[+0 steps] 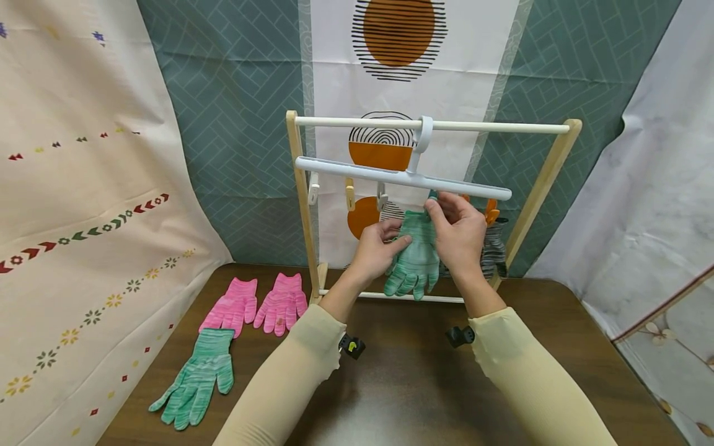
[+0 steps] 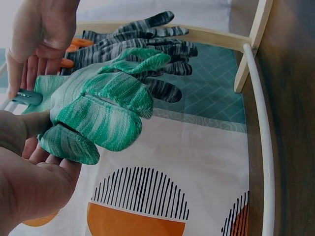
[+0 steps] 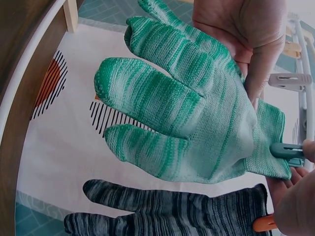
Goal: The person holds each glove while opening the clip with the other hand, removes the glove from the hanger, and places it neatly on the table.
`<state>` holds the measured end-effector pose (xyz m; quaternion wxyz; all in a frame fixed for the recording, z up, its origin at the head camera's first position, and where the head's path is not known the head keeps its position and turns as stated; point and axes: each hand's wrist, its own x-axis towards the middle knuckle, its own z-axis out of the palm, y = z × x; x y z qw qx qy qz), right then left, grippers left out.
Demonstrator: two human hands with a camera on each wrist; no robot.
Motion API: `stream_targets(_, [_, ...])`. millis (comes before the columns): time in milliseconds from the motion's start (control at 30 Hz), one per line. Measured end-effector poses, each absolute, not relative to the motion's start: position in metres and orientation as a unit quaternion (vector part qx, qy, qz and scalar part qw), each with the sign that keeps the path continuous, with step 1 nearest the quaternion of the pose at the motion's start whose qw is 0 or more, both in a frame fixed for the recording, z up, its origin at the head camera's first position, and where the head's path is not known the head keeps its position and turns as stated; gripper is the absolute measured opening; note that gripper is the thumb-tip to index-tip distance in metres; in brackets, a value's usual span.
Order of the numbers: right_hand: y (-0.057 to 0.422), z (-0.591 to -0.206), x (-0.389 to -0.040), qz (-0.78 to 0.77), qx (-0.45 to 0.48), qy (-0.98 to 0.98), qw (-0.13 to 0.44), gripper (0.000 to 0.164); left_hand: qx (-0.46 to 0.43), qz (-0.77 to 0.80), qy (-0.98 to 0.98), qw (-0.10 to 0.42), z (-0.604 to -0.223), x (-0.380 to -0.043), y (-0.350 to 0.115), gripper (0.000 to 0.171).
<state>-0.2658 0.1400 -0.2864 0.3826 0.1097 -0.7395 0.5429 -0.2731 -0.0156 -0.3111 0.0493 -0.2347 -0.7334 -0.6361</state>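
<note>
My left hand (image 1: 375,251) holds the side of a green glove (image 1: 415,254), thumb and fingers taking the knit between them. The glove hangs fingers down, in front of the rack (image 1: 546,179), its cuff up beneath the hanger (image 1: 401,178), just right of the hanger's middle. The fingers of my right hand (image 1: 462,232) are drawn in narrow, pinching a teal clip (image 3: 287,151) that sits at the edge of that cuff; I can't tell how tightly the clip bites.

The hanger is hooked over the rack's top rail (image 1: 357,122) and slopes down toward its right end. Along its left half dangle a white clip (image 1: 313,188), a yellow clip (image 1: 349,194) and a grey clip (image 1: 382,197). Toward its right end, black-and-grey gloves (image 1: 492,248) hang from orange clips (image 1: 491,210), near my right hand and partly hidden by it in the head view.

The rack stands along the back edge of the worktop (image 1: 390,384). Near the worktop's back left corner lie two pink gloves (image 1: 283,305), side by side. Closer to me, by the left edge, a second green glove (image 1: 198,375) lies flat, its cuff touching the pink glove on the left.
</note>
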Motion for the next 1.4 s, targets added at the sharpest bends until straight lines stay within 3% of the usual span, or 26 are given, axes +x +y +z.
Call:
stream_targets(233, [0.149,-0.300,-0.280,0.537,0.105,-0.734,0.402,0.036,-0.237,-0.632,-0.736,0.044,-0.310,-0.273,-0.016,0.034])
stream_targets(567, [0.149,-0.300,-0.280,0.536,0.103,-0.723,0.425,0.034,-0.227,-0.636,-0.736,0.048,-0.336,-0.301,-0.011,0.038])
stream_targets(1400, [0.159,-0.302,-0.279,0.511,0.084,-0.726,0.453,0.042,-0.190,-0.641,-0.743,0.029,-0.358,-0.288,-0.030,0.041])
